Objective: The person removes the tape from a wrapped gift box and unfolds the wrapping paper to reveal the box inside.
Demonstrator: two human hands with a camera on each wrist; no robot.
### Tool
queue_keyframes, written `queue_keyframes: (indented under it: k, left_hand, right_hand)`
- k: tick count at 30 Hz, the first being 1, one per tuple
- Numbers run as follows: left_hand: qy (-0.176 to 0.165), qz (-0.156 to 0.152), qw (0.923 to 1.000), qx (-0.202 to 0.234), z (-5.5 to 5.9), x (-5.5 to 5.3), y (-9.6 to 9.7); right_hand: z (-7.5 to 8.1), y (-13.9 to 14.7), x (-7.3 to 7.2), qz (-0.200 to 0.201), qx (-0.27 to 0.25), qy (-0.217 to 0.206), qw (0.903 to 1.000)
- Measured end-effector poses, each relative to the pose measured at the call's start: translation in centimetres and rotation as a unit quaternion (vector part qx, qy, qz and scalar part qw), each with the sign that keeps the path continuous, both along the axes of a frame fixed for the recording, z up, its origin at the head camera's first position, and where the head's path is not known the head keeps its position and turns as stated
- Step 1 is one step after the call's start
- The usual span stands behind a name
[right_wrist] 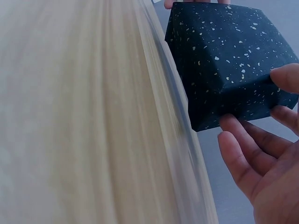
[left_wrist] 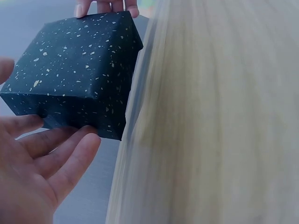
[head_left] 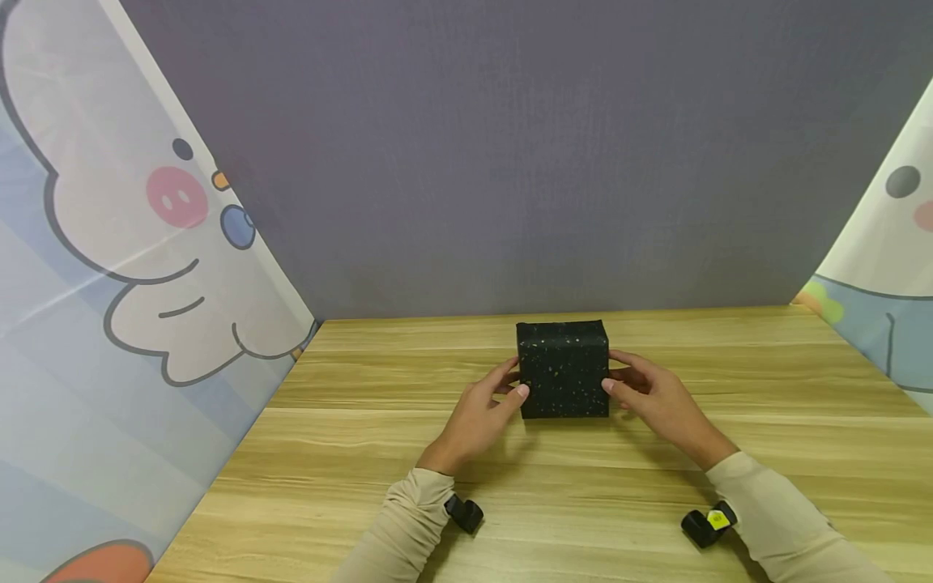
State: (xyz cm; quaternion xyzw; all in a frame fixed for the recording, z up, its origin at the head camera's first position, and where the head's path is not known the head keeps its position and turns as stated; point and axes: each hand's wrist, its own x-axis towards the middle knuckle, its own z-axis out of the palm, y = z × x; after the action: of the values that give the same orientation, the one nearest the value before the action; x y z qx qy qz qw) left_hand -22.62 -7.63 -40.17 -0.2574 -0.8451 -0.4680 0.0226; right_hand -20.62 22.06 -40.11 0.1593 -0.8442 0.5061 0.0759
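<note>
A black box [head_left: 564,376] with pale speckles is in the middle of the head view, one face toward me. My left hand [head_left: 474,421] holds its left side, the thumb at the edge of the front face and the other fingers along the side. Opposite it, my right hand [head_left: 666,405] holds the right side in the same way. Both wrist views show fingertips against the box's sides, with the other hand's fingers at the far side. Whether the box touches the tabletop or hangs just above it, I cannot tell.
The wood-grain table [head_left: 350,453] extends around the box and both arms. A plain grey panel [head_left: 510,162] rises along its back edge. Sheets with cartoon prints [head_left: 109,243] flank it on the left and right. A black strap device is on each wrist.
</note>
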Motion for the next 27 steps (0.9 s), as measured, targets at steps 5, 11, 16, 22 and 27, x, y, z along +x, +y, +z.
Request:
queue_keyframes:
  k: [5, 11, 16, 22, 27]
  left_hand:
    - [-0.015, 0.009, 0.9998, 0.012, 0.0, 0.01, -0.01]
    - [-0.017, 0.008, 0.9994, 0.029, 0.15, 0.0, -0.01]
    - [-0.009, -0.006, 0.9991, 0.042, 0.17, -0.08, -0.04]
    - [-0.01, -0.015, 0.9973, 0.071, 0.01, -0.18, 0.06]
    - [-0.016, -0.012, 0.997, 0.074, -0.06, -0.23, 0.08]
  right_hand:
    - [-0.04, -0.03, -0.08, 0.007, -0.006, 0.004, 1.0]
    - [-0.22, -0.12, -0.31, 0.01, -0.022, 0.022, 0.9995]
    - [-0.02, -0.24, -0.3, 0.014, -0.042, 0.026, 0.9987]
    - [0.28, -0.37, -0.05, 0.017, -0.06, 0.022, 0.9978]
    - [0.23, -0.35, -0.06, 0.024, -0.066, 0.023, 0.9973]
